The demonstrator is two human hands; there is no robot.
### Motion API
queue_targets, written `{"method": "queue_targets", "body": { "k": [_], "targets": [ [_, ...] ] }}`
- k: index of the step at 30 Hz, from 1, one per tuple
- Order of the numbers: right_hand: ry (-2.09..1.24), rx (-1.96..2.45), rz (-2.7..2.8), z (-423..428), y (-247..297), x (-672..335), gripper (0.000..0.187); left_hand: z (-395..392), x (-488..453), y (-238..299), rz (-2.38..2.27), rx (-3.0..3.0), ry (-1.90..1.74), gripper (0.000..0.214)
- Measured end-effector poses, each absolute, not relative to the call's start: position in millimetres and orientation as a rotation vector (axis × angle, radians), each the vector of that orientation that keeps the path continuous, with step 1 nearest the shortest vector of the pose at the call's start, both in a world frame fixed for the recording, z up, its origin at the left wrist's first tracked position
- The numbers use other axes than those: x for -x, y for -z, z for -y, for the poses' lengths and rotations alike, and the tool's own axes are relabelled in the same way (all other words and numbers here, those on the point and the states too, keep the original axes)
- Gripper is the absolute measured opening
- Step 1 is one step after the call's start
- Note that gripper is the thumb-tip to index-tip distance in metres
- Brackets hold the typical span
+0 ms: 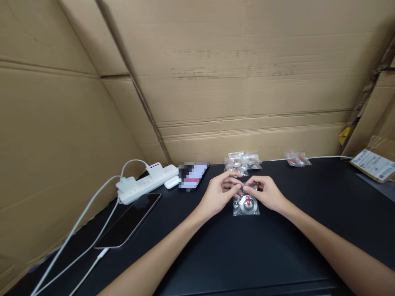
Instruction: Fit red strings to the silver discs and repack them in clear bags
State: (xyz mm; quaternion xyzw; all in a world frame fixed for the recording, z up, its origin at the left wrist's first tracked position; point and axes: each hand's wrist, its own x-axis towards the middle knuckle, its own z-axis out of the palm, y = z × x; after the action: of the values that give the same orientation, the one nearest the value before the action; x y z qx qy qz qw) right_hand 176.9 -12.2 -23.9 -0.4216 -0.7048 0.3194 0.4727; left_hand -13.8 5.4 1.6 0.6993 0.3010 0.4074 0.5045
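Clear packet (238,211) sits between the near and back edges of the desk (234,255), where we can bring both hands to it. Our left hand (218,192) and right hand (267,193) pinch its upper part between thumbs and fingers, presumably to steady it from both sides and leave the lower part uncovered; we cannot tell whether its bottom touches the desk. Its film looks glossy and creased, and inside we see a round silvery disc (252,210) with a red loop (247,201) across its upper half. More packets (236,161) lie heaped at the back edge and a smaller cluster (298,159) toward the back right corner, probably set back to give our hands room.
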Motion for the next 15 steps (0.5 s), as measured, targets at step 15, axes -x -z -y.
{"method": "queue_targets", "body": {
  "k": [15],
  "targets": [
    [-1.113, 1.065, 1.555, 2, 24, -195, 0.034, -24, 33, -2, -0.924, -2.1, -0.685, 0.032]
  ]
}}
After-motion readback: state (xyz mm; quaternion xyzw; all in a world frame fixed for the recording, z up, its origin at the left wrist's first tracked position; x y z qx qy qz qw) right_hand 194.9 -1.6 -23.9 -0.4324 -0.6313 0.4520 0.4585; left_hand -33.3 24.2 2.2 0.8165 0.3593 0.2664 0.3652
